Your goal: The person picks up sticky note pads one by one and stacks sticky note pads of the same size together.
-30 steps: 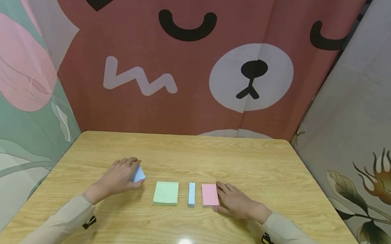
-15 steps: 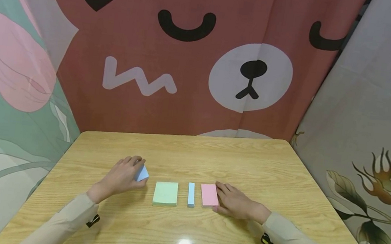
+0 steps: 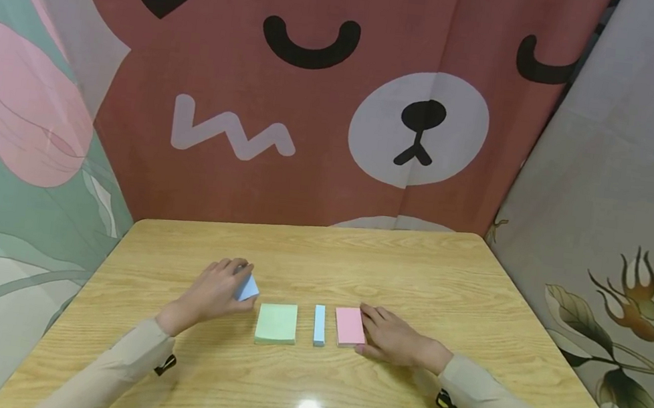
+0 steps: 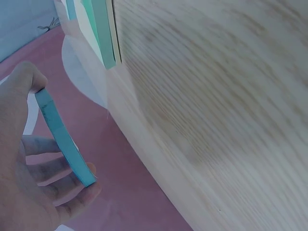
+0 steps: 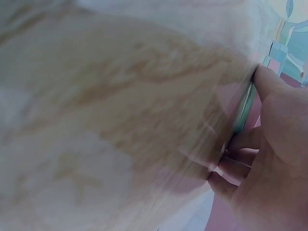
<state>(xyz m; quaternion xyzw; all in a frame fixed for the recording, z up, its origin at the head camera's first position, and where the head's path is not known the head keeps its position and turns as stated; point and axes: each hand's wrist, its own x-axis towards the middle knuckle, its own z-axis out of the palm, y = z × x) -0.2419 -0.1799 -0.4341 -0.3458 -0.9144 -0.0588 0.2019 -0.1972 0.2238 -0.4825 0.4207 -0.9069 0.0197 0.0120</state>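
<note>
My left hand grips a light blue sticky note pad, left of a square green sticky note pad. In the left wrist view the blue pad spans thumb and fingertips, raised off the wood. On the table, my right hand holds a pink sticky note pad at its right side, thumb on the near edge and fingers at the far edge. Between the green and pink pads lies a narrow blue sticky note pad. My right palm hides much of the pink pad in the right wrist view.
The wooden table has rounded far corners. Behind it hangs a bear-print curtain. Floral cloths stand at both sides, one at the left and one at the right. A light reflection shows near the front.
My left hand has moved right with the blue pad, closer to the green pad. The right hand and the pads on the table have stayed put.
</note>
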